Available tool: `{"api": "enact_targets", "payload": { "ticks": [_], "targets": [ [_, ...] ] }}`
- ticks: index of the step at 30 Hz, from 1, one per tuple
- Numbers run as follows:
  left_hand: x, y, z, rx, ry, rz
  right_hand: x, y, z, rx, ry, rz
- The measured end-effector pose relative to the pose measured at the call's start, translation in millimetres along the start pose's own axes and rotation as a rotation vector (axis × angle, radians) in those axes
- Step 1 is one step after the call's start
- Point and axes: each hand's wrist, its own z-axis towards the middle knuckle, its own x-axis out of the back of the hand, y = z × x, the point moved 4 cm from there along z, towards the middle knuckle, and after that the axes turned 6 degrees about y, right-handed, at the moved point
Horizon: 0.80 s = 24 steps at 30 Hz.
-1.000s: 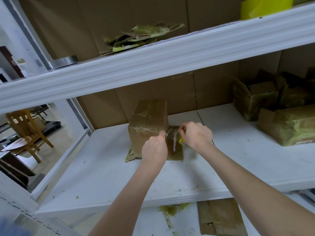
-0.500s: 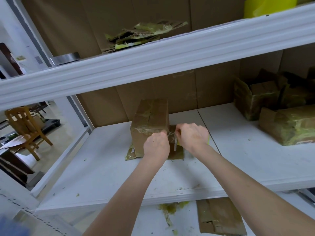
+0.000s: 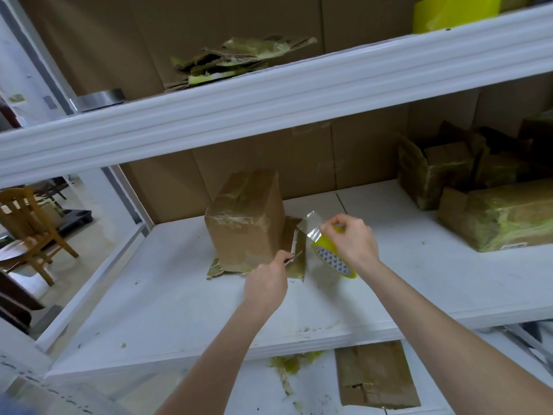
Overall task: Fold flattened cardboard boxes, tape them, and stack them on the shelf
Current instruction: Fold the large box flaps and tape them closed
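**Two hands with tape beside a sealed box on a white shelf**

We see a brown taped box (image 3: 245,217) standing upright on the white shelf (image 3: 179,295), nearer its back edge and left of the middle. It rests partly on a flat piece of cardboard (image 3: 297,269) that sticks out to its right.

The left hand (image 3: 264,284) is curled around a thin tool (image 3: 293,257), perhaps a small cutter, though it is too small to tell. Its tip sits just beside the box's right side. The right hand (image 3: 353,239) pinches a yellow tape roll (image 3: 332,259), held in the air just right of the box. A loose clear strip (image 3: 311,224) stands up from the roll.

We judge the free strip to be the main risk. With its end unheld, it could fold onto itself or catch the fingers. The tool's tip is near the right hand, so a slip could nick it. A sideways push could tip the tall box on its uneven footing.
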Motion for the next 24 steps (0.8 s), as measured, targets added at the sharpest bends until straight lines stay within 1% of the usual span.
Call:
{"api": "enact_targets", "payload": {
  "ticks": [3, 6, 14, 15, 16, 17, 19, 20, 22, 24],
  "targets": [
    [-7, -18, -9, 0.059, -0.009, -0.151, -2, 8, 0, -0.037, 0.007, 0.095],
    [-10, -51, -19, 0.128, 0.063, -0.226, -10, 13, -4, -0.061, -0.002, 0.096],
    [-18, -109, -32, 0.167, 0.034, -0.046, -35, 11, -18, -0.111, 0.000, 0.107],
    [-18, -111, -32, 0.159, 0.050, -0.018, -35, 10, -20, -0.111, 0.001, 0.101],
    [-15, -110, -31, 0.145, 0.104, -0.026, -35, 8, -21, -0.103, 0.002, 0.090],
    [-10, -102, -29, 0.120, 0.181, -0.082, -34, 8, -22, -0.096, 0.006, 0.079],
    [8, -68, -21, 0.005, 0.322, -0.279, -32, 6, -23, -0.075, 0.020, 0.064],
    [18, -47, -16, -0.071, 0.359, -0.375, -30, 5, -25, -0.062, 0.027, 0.048],
    [32, -11, -3, -0.169, 0.344, -0.465, -27, 4, -28, -0.037, 0.033, 0.029],
    [33, 9, 11, -0.176, 0.255, -0.489, -24, 1, -32, -0.020, 0.039, 0.002]
  ]
}}
